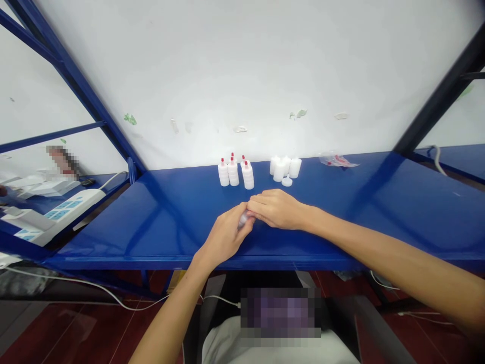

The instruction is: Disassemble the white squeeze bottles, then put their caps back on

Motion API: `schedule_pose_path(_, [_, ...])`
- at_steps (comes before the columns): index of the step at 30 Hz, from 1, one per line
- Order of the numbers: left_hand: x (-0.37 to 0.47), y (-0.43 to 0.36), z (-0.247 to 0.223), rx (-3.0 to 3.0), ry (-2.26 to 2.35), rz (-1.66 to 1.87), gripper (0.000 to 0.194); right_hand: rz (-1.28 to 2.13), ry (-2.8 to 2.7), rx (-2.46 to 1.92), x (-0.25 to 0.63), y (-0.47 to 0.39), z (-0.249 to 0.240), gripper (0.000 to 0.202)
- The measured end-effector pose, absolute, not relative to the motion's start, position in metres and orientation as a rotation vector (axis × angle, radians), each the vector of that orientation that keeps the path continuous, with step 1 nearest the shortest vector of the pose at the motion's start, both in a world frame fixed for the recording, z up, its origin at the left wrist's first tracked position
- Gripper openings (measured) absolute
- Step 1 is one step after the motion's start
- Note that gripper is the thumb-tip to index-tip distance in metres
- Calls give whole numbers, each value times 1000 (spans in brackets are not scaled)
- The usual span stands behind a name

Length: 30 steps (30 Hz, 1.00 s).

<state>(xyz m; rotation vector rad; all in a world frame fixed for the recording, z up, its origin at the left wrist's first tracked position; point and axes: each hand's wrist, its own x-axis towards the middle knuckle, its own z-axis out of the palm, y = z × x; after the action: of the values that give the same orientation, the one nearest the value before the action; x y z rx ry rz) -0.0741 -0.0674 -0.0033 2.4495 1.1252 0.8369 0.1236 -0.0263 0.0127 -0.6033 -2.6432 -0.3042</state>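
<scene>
Just above the table's front edge, my left hand (226, 232) wraps around a white plastic bottle (243, 219), of which only a small part shows. My right hand (278, 208) meets it at the bottle's upper end, fingers pinched together; what lies between them is hidden. Behind my hands stand several white squeeze bottles (248, 178) with ribbed sides and red-tipped nozzle caps. To their right is a group of white bottles (279, 171) without red tips. A white nozzle cap (287, 180) lies on the table in front of that group.
The blue table (162, 217) backs onto a white wall. A clear plastic bag with red pieces (338, 161) lies at the back right. Blue frame posts (87, 96) rise at both sides. At left is a white power strip (64, 212) with a cable, beside a person's hand (3, 191).
</scene>
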Motion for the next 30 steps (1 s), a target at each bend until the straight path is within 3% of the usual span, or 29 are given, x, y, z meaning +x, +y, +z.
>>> schedule_pose_path(4, [-73,-68,-6,2559,1225,842,20,-15,-2646,-676,126,-23,15,44])
schedule_pose_path(8, [-73,-70,-9,2652,1385,835,34,191,-2440,-999,153,-9,26,49])
schedule_pose_path(16, [-72,-70,-5,2545,1389,783,30,147,-2661,-1501,198,24,19,50])
schedule_pose_path(30, [-70,-70,-3,2593,1398,698,24,-3,-2754,-1616,184,18,20,54])
